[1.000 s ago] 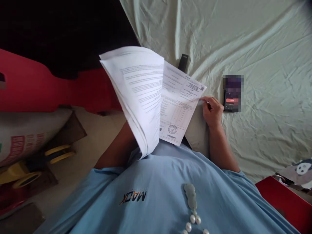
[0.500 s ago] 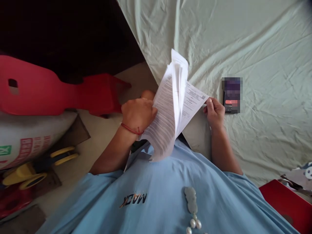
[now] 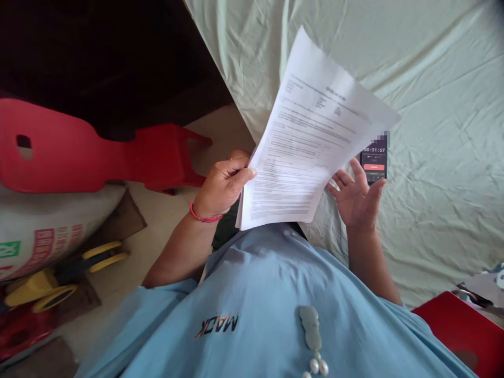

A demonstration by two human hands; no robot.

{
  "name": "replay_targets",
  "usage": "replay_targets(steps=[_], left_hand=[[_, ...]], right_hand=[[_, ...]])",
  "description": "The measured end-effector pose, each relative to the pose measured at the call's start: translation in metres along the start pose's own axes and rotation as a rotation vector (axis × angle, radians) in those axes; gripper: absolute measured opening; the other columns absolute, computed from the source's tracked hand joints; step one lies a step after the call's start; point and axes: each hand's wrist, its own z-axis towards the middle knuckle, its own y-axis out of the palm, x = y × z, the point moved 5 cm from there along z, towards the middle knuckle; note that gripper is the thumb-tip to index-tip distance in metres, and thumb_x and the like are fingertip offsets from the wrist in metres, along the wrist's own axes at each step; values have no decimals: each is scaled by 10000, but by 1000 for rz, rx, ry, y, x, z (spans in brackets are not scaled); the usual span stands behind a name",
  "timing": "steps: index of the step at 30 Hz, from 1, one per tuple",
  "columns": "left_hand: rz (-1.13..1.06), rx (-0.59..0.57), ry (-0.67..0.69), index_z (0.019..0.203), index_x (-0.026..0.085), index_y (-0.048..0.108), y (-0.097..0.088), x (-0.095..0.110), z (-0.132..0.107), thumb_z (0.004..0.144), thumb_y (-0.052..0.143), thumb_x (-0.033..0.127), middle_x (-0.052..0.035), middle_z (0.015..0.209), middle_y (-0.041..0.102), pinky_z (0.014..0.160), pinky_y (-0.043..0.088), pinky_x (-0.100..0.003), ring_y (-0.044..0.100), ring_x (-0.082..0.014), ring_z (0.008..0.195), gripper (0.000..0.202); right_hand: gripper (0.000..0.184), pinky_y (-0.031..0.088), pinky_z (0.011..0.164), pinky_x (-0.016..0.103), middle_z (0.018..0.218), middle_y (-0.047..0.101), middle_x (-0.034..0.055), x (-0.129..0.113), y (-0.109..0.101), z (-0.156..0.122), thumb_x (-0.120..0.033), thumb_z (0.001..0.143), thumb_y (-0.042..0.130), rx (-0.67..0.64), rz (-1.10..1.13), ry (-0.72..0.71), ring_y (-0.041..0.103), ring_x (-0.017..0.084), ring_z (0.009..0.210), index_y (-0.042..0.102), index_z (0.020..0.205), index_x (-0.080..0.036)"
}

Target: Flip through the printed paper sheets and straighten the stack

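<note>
A stack of printed paper sheets (image 3: pixel 299 142) is held tilted above my lap, its text facing up toward me. My left hand (image 3: pixel 228 184) pinches the stack at its left edge, thumb on top and fingers underneath. At the right edge, my right hand (image 3: pixel 356 197) is open with the palm up and the thumb spread; its fingertips are close to the underside of the sheets, and I cannot tell whether they touch. A phone (image 3: pixel 374 168) showing a timer lies just beyond the right hand, its upper left part behind the paper's corner.
A pale green cloth (image 3: pixel 441 189) covers the surface at the right. To the left stands a red plastic chair (image 3: pixel 59 149), beside a white printed sack (image 3: pixel 71 220) and a yellow and black wheeled toy (image 3: pixel 39 289). A red box-like object (image 3: pixel 452 331) is at the lower right.
The sheets, fanned and folded upright before, now lie together and spread out flatter. My right hand has let go of the paper's corner and opened. My left hand has turned, its thumb now on top.
</note>
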Motion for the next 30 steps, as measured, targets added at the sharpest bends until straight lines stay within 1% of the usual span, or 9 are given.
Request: replay_targets(steps=[3, 7, 10, 12, 17, 20, 22, 26, 30], left_hand=[[-195, -30, -22, 675, 191, 661, 10, 1, -3, 791, 723, 318, -36, 809, 651, 738, 529, -323, 631, -198, 831, 182], [-467, -84, -208, 717, 192, 670, 28, -2, -11, 748, 706, 322, -31, 766, 682, 717, 576, -357, 707, -244, 840, 138], [-578, -59, -268, 733, 197, 655, 38, -10, -14, 704, 688, 329, -35, 817, 724, 773, 605, -388, 736, -280, 937, 140], [-620, -68, -319, 766, 198, 655, 46, -23, -13, 703, 707, 351, -43, 859, 749, 811, 612, -406, 741, -297, 985, 173], [-679, -79, -448, 827, 188, 628, 64, -66, -14, 673, 905, 462, -42, 838, 764, 812, 598, -378, 757, -271, 931, 419], [-746, -129, -496, 908, 170, 694, 77, -79, -21, 722, 906, 580, -83, 929, 793, 927, 593, -422, 757, -291, 1032, 498], [-751, -111, -486, 924, 157, 742, 83, -82, -27, 749, 868, 662, -108, 961, 802, 972, 586, -447, 752, -317, 1082, 549], [-704, -18, -443, 901, 168, 780, 83, -84, -33, 779, 820, 723, -95, 933, 806, 935, 600, -442, 757, -318, 1058, 569], [-640, -180, -392, 955, 148, 799, 74, -74, -21, 783, 843, 690, -114, 968, 811, 935, 595, -436, 762, -327, 1051, 571]], right_hand=[[682, 489, 1187, 557, 1362, 748, 22, 2, -4, -4, -817, 786, 745, 16, 7, 21, 629, 273, 1393, 660, 1336, -424], [606, 560, 1125, 519, 1259, 796, 32, 10, 1, -9, -641, 793, 853, 16, -46, 103, 698, 281, 1292, 702, 1309, -360], [468, 632, 1023, 497, 1178, 823, 44, 14, 1, -9, -571, 761, 895, 54, -44, 135, 741, 316, 1213, 779, 1120, -295], [402, 664, 952, 484, 1106, 837, 43, 17, -3, -7, -535, 724, 925, 91, -38, 150, 777, 321, 1119, 792, 1000, -276], [417, 701, 785, 464, 904, 838, 49, 26, -10, -3, -546, 660, 958, 111, -108, 201, 815, 310, 864, 789, 900, -250], [450, 706, 757, 455, 901, 838, 48, 33, -11, -5, -568, 663, 955, 133, -116, 227, 815, 299, 819, 790, 929, -245], [478, 710, 750, 457, 891, 837, 49, 39, -11, -8, -605, 673, 940, 164, -114, 256, 816, 306, 827, 785, 951, -248], [475, 712, 762, 455, 848, 830, 50, 46, -11, -14, -633, 713, 910, 185, -127, 309, 818, 319, 868, 768, 966, -256], [468, 708, 774, 438, 859, 832, 48, 41, -14, -21, -650, 751, 880, 152, -166, 278, 818, 315, 891, 767, 977, -256]])
